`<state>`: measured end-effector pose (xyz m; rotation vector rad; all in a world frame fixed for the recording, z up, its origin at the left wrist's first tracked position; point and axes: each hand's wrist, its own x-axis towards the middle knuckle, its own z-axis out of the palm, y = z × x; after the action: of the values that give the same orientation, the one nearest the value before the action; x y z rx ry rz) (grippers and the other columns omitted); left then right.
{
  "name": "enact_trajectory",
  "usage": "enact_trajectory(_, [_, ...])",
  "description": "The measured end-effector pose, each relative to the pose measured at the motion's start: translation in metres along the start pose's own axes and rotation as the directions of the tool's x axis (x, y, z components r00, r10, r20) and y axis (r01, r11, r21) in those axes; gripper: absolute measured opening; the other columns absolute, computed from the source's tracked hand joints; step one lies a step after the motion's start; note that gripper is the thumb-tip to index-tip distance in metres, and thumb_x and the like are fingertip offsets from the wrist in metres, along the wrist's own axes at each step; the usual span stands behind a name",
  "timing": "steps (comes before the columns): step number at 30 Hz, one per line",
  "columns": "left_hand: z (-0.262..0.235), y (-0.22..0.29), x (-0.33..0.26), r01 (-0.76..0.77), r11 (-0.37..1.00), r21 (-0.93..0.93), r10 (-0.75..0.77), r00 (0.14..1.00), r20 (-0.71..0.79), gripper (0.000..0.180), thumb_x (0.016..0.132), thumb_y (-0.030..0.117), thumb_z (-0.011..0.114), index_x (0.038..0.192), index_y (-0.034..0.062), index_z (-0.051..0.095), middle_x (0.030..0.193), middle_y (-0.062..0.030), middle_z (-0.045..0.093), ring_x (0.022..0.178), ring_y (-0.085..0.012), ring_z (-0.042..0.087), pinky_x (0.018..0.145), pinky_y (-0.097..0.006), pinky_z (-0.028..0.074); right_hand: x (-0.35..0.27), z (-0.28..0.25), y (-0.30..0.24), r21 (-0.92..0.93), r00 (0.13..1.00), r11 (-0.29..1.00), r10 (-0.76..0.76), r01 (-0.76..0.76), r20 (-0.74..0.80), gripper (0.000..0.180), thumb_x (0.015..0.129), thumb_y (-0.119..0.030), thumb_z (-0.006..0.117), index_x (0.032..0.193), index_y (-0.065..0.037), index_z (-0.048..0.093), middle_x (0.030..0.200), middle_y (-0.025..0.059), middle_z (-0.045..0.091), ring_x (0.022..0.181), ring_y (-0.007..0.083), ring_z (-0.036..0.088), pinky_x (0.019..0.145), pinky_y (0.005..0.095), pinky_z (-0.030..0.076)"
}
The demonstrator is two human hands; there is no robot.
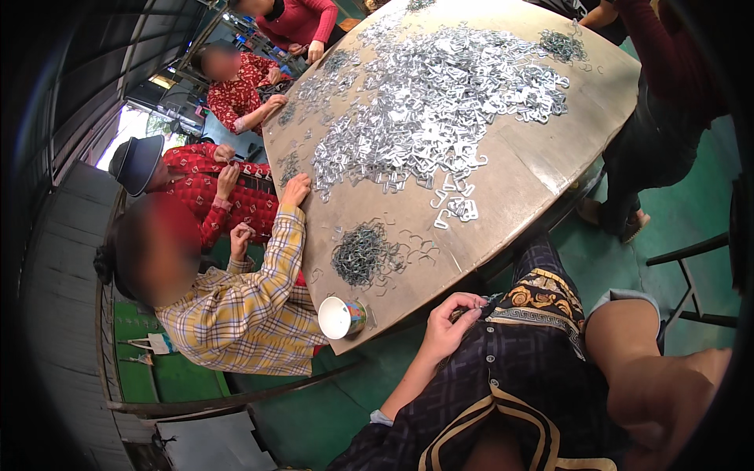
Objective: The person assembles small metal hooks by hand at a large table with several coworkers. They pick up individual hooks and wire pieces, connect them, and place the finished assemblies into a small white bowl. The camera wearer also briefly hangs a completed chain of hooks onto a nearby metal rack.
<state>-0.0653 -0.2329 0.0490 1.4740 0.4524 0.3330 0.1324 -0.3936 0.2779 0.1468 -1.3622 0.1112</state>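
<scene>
Over my lap, my left hand (454, 320) is closed in a pinch, thumb against fingers. Whatever is in its fingertips is too small to make out; dark bits show beside them on the patterned cloth (542, 290). My right hand (691, 385) is at the lower right, away from the table, its fingers smeared and indistinct. On the table (503, 212) in front of me is a large heap of flat silver metal hooks (424, 110). Nearer my left hand lies a pile of thin dark wire pieces (363, 255), with some scattered beside it.
A paper cup (342, 317) stands at the table's near left corner. A person in a yellow plaid shirt (251, 314) reaches onto the left edge. Others in red (243, 86) sit beyond; one stands at right (660, 133). A dark metal stool frame (691, 282) is at right.
</scene>
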Motion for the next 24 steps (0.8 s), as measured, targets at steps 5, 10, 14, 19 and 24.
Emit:
enact_trajectory(5, [-0.001,0.0,0.0,-0.048,0.998,0.038,0.047,0.999,0.016,0.005,0.09,-0.003,0.06,0.094,-0.0009,0.058,0.102,-0.0118,0.062,0.101,-0.0178,0.059,0.084,-0.029,0.047,-0.002,0.0,-0.004,-0.045,1.0,0.999,-0.001,0.001,0.0,0.013,0.083,0.002,0.054,0.072,-0.005,0.055,0.065,0.0048,0.053,0.06,0.016,0.054,0.056,0.0286,0.045])
enact_trajectory(10, [0.0,0.001,0.0,-0.025,0.998,0.061,0.024,1.0,0.013,0.005,0.089,-0.003,0.061,0.093,-0.0012,0.058,0.103,-0.0124,0.063,0.099,-0.0167,0.059,0.083,-0.028,0.047,-0.003,-0.004,-0.006,-0.162,1.0,0.987,0.012,-0.012,0.003,0.011,0.084,0.001,0.055,0.074,-0.004,0.054,0.066,0.0058,0.053,0.061,0.0174,0.054,0.055,0.0296,0.044])
enact_trajectory(14, [-0.001,-0.004,-0.002,-0.018,0.998,0.065,0.019,1.0,-0.019,0.006,0.089,-0.002,0.061,0.094,-0.0012,0.058,0.104,-0.0128,0.063,0.096,-0.0156,0.059,0.081,-0.028,0.047,-0.028,-0.024,-0.001,-0.719,0.98,0.666,0.114,-0.199,-0.165,0.011,0.086,0.0,0.055,0.075,-0.003,0.054,0.068,0.0065,0.053,0.063,0.0185,0.054,0.054,0.0304,0.043])
enact_trajectory(19, [0.003,0.0,0.003,-0.052,0.993,0.106,0.052,0.999,0.004,0.005,0.089,-0.001,0.062,0.092,-0.0009,0.058,0.103,-0.0118,0.064,0.093,-0.0142,0.059,0.081,-0.027,0.047,-0.126,-0.085,0.087,-0.526,0.45,0.001,0.519,-0.85,-0.727,0.012,0.084,-0.01,0.068,0.086,0.001,0.066,0.072,0.0036,0.06,0.066,0.011,0.054,0.062,0.0283,0.045])
enact_trajectory(24, [0.005,0.002,0.002,-0.097,0.981,0.167,0.1,0.995,-0.008,0.006,0.088,0.0,0.064,0.091,-0.0013,0.059,0.099,-0.0101,0.066,0.094,-0.0164,0.062,0.087,-0.03,0.048,-0.242,-0.113,0.14,-0.652,0.294,-0.463,0.63,-0.601,-0.719,0.032,0.075,-0.029,0.078,0.097,-0.006,0.072,0.083,0.0141,0.064,0.085,0.0323,0.061,0.079,0.0436,0.046])
